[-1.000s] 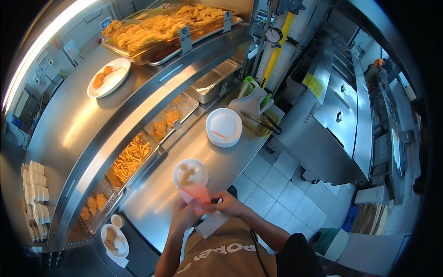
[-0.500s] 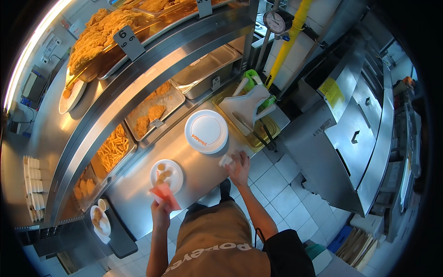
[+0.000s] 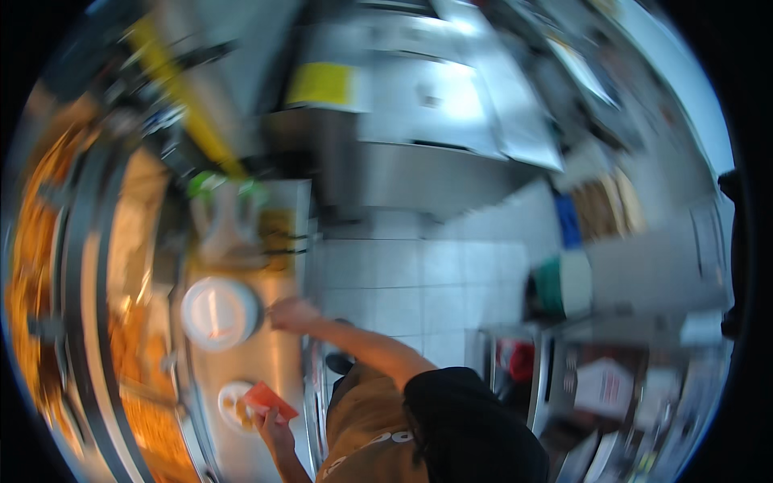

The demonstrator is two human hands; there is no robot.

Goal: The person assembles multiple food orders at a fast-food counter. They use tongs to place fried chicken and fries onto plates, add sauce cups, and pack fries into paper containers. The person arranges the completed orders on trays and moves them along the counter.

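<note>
My left hand (image 3: 275, 435) grips a red paper packet (image 3: 270, 401). The packet overlaps the edge of a white plate (image 3: 223, 401) that carries several small brown pieces of food. Farther along the steel counter, a stack of white plates (image 3: 216, 312) stands near my right hand (image 3: 294, 315). That hand hovers by the counter's edge, just right of the stack. Motion smears its fingers, so whether anything is in them does not show.
Warm-lit trays of fried food (image 3: 149, 402) line the left side. Past the plate stack sits a yellowish tray (image 3: 278, 245) with a pale scoop (image 3: 225, 233). A steel cabinet (image 3: 435, 173) stands ahead over the tiled floor (image 3: 374, 286). Shelves with a white box (image 3: 604, 389) are at right.
My view has swung to the right, blurring the picture and bringing in shelves. The left hand still holds the packet. A small white thing seen earlier at my right hand no longer shows.
</note>
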